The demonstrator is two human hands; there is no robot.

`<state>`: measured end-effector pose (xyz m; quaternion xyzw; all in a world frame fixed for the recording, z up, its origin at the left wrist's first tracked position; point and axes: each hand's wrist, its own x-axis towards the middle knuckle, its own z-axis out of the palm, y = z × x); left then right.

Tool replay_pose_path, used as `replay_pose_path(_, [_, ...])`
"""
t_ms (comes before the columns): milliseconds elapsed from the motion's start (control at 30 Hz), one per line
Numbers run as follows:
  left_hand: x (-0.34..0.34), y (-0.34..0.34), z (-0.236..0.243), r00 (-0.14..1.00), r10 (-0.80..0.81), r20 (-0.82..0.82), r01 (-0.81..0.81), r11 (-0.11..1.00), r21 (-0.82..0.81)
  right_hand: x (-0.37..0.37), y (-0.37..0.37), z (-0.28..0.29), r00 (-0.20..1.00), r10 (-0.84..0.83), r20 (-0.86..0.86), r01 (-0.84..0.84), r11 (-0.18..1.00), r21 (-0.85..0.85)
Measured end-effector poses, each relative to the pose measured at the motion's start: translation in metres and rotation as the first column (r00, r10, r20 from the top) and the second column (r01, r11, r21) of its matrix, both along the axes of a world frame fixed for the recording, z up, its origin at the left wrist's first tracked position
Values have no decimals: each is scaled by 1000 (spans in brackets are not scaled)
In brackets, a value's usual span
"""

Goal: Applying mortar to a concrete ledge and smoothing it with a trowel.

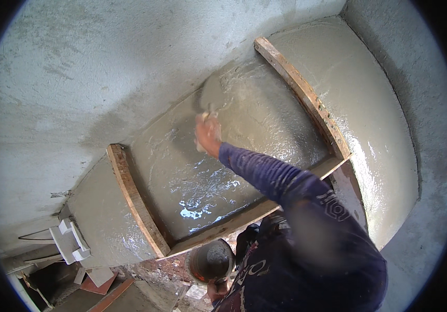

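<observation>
Up-left, right hand (208, 134) angles trowel (206, 99) (blade on wet cement (244, 135)).

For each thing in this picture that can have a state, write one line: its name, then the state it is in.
Right hand: stretched out, pressing a trowel on the wet cement.
Trowel: flat against the surface, partly hidden.
Left hand: low, gripping a bowl.
Bowl: upright, holding grey mortar.
Wet cement: glossy, unset, inside the frame.
Wooden frame: in place, smeared with cement.
</observation>
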<state>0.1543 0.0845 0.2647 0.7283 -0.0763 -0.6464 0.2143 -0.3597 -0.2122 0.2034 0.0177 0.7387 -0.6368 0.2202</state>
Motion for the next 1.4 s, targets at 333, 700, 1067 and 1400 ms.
replay_pose_path(333, [24,7,-53,974,195,-118,-182,977,112,-148,92,36,231,971,-66,-765,223,604])
replay_pose_path(700, [35,7,-83,984,137,-115,-111,971,210,-248,161,15,405,908,-111,-321,255,912])
replay_pose_path(1067, [45,16,-67,847,-527,72,523,802,-287,-184,158,65,911,411,31,-402,870,287])
replay_pose_path(1400, [33,3,-65,999,47,-12,-45,989,143,-204,161,36,306,920,-244,-381,353,855])
